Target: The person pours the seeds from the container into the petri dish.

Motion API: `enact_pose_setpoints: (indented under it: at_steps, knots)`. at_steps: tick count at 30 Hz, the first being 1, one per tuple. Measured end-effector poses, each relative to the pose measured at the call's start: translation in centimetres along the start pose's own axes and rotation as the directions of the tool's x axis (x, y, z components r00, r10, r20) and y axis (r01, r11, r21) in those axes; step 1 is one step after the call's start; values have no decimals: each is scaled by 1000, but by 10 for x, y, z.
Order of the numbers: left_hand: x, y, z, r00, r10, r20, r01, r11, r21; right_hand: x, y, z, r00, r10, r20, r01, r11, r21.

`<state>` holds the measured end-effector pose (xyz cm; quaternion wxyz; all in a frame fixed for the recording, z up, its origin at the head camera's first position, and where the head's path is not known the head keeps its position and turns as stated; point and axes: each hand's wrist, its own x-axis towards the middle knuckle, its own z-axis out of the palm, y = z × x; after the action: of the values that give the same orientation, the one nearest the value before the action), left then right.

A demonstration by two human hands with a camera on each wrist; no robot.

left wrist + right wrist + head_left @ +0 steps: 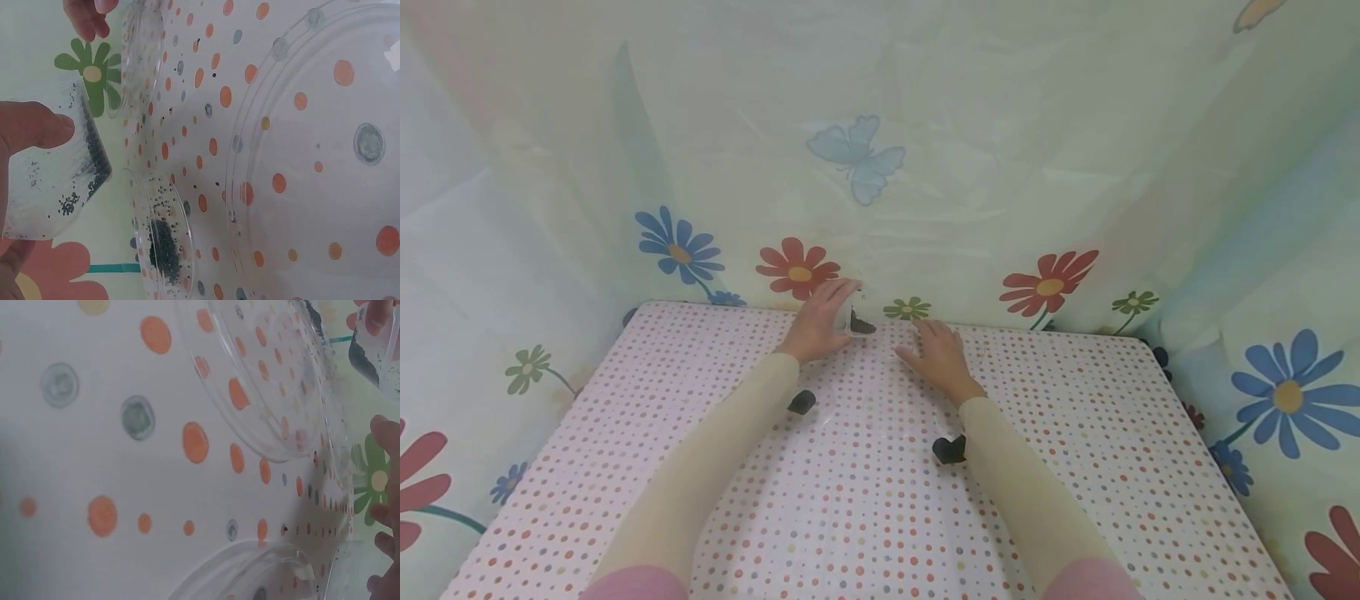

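My left hand [822, 321] holds a clear plastic container [53, 169] above the table, near its back edge. Small black grains [94, 147] lie along the container's lower side, and a few cling to its wall. In the left wrist view the thumb presses the container's face. Close by on the table, a clear round dish [184, 219] holds a dark heap of the same grains. My right hand [938, 358] is to the right, fingers spread, with nothing in it. In the right wrist view its fingers [387, 515] are partly cut off by the frame edge.
More clear dishes lie on the dotted tablecloth [880, 500]: a large one [247, 81] nearer me, and another [156, 37] towards the right hand. Scattered black specks dot the cloth. A flowered curtain [925, 242] rises behind the table. Small black objects [951, 450] show beside the forearms.
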<state>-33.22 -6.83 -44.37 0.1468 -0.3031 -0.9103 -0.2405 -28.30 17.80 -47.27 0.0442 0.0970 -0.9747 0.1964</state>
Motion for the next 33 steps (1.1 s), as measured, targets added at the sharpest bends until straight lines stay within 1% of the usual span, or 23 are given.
enact_pose_setpoints:
  at_steps: [6,9,14,18,24,28,33]
  knots:
    - [0,-1,1,1000,-7,10,7,1000,-2,0,1,0,998,39,51,-39,999,-11]
    - [-1,-2,2,1000,-2,7,2,1000,0,0,2,2,995,61,74,-61,998,-6]
    - [-2,-3,2,1000,7,0,-7,1000,-7,0,4,5,993,78,93,-77,997,-12]
    - [-3,-3,2,1000,7,1,-7,1000,-11,1,5,6,993,74,95,-73,997,-15]
    - [-2,-4,3,1000,6,3,-6,1000,-10,2,5,9,990,64,124,-63,998,-10]
    - [-3,-3,2,1000,-7,15,7,1000,-2,2,5,12,990,50,133,-53,998,18]
    - [-3,-1,0,1000,-9,14,9,1000,-4,3,7,15,991,34,133,-40,998,47]
